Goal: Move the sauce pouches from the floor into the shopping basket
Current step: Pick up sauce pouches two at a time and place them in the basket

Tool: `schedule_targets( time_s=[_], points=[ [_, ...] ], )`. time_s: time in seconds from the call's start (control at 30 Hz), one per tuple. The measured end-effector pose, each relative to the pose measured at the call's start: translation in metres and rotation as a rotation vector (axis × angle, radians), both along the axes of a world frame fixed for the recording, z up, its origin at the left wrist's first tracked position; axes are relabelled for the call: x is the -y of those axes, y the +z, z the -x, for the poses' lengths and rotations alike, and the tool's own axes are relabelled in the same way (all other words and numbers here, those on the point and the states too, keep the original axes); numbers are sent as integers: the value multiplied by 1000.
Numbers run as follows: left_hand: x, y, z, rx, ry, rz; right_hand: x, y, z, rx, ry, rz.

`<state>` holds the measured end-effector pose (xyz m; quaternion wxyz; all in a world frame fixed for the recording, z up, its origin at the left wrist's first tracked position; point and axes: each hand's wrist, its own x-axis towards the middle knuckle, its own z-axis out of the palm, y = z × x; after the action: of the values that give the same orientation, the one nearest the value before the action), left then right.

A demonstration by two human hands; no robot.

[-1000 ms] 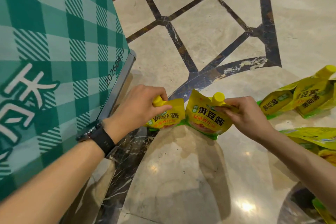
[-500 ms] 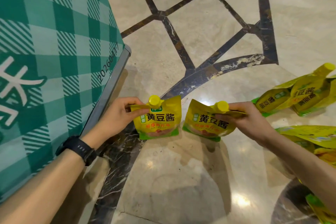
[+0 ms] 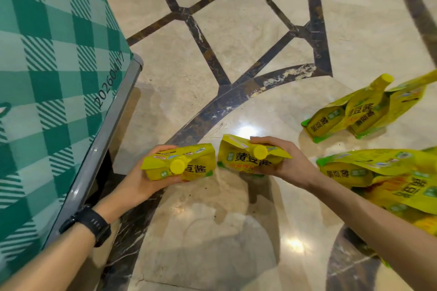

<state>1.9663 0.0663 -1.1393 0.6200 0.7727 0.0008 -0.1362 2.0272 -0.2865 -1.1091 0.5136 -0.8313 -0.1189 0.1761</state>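
Marble floor; left hand grips pouch near basket rim.

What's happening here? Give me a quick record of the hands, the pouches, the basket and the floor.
left hand: grips a yellow pouch, cap toward the camera
right hand: grips a second pouch, held beside the first
basket: green checked cloth, grey rim, at the left; its inside is out of view
pouches on floor: a cluster at far right, a pile at near right
floor: glossy marble with dark inlay
left wrist: black watch
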Motion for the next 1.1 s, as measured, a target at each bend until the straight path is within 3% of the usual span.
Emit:
schedule_targets(
  time_s=[0.3,0.5,0.67,0.93,1.1],
  points=[
    [2,29,-3,-219,2,82,0,6,-10,-36,3,22],
    [12,3,16,-439,69,70,0,9,-11,-57,-4,11],
    [16,-10,20,-448,193,15,-5,18,-15,-69,3,30],
    [23,-13,26,-384,246,-44,2,34,-32,-573,131,23],
    [24,-16,28,-374,250,-100,-7,-16,-1,-763,-182,-64]
  ],
)
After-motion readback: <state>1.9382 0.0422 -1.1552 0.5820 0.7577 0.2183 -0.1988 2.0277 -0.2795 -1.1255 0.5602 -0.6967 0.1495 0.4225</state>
